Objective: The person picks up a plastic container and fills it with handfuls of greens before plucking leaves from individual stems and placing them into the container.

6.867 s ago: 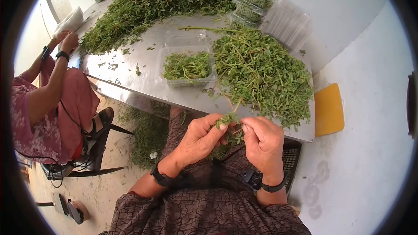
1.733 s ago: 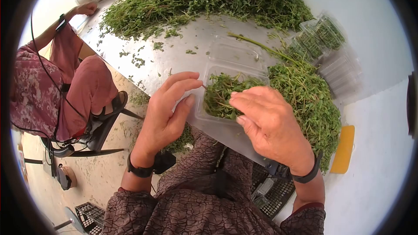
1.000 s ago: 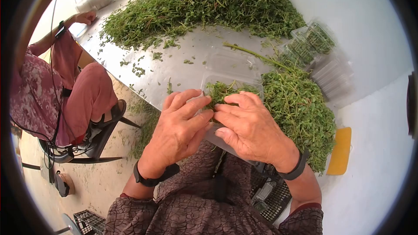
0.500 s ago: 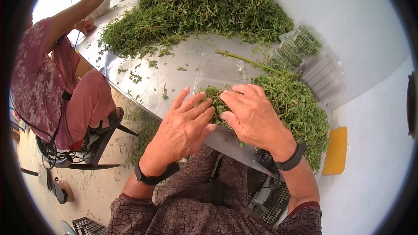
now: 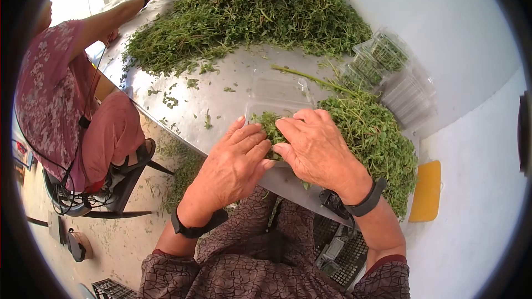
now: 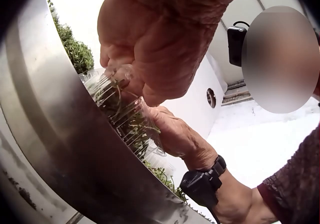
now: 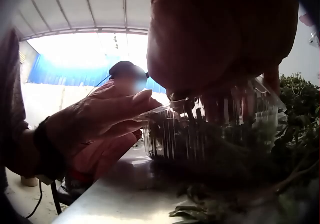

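A clear plastic box point(image 7: 165, 134) of green sprigs point(image 5: 270, 126) stands near the table's front edge, its clear lid point(image 5: 281, 89) folded back behind it. The left hand point(image 5: 228, 167) lies over the box's left side, fingers extended and slightly bent, fingertips on the greens. From the right, the right hand point(image 5: 321, 152) reaches over the box with bent fingers at the greens; whether they pinch any is hidden. In the left wrist view the box wall point(image 6: 135, 126) shows beneath both hands. Beside the box on the right lies a heap of sprigs point(image 5: 377, 138).
A larger green pile point(image 5: 260, 11) covers the table's back. Filled boxes point(image 5: 382, 58) and stacked empty ones point(image 5: 410, 97) stand back right. A thick stem point(image 5: 310, 77) lies behind the lid. Another person point(image 5: 61, 99) sits at left. A yellow board point(image 5: 426, 191) is at right, a black crate point(image 5: 352, 254) below.
Since a second ago, both hands have stayed over the box, shifting slightly, with the left fingers drawn closer together. The other person's arm has stretched toward the table's far left. Earlier, both hands held a sprig before the table.
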Demonstrator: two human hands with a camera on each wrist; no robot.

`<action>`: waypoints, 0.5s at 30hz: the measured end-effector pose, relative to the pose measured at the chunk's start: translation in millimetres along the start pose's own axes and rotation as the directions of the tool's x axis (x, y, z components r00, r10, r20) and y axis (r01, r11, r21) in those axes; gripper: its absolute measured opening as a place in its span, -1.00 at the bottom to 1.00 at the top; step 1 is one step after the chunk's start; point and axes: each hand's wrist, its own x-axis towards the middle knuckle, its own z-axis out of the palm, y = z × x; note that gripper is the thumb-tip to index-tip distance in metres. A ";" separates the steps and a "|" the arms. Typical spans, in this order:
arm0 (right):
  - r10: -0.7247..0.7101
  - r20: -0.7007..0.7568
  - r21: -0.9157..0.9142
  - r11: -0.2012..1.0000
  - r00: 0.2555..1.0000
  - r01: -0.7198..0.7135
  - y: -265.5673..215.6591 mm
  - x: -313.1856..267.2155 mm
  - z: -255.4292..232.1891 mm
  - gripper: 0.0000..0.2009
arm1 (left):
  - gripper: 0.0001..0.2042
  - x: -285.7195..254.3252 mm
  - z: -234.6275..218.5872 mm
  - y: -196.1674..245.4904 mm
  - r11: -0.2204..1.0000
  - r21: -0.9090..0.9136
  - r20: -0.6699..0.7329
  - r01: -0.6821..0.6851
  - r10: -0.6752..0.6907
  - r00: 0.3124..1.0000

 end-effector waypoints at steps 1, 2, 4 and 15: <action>0.029 0.032 0.004 1.000 0.999 -0.029 -0.8 -0.1 -0.4 -0.74 | -0.75 0.3 0.4 0.1 1.000 -0.008 -0.004 0.002 -0.002 1.000; 0.060 0.064 0.005 0.998 0.996 -0.061 -1.6 -0.9 -0.8 -0.75 | -0.75 0.7 0.9 0.5 1.000 -0.019 -0.006 0.001 -0.001 1.000; 0.078 0.072 0.018 0.997 0.994 -0.080 -0.7 -0.2 0.8 -0.75 | -0.75 2.0 -0.3 1.9 1.000 -0.027 -0.007 0.006 -0.006 1.000; 0.164 -0.170 0.092 0.984 0.972 -0.150 10.9 -33.8 -55.7 -0.74 | -0.69 -10.7 -0.5 4.4 0.999 0.041 -0.167 0.016 -0.009 0.986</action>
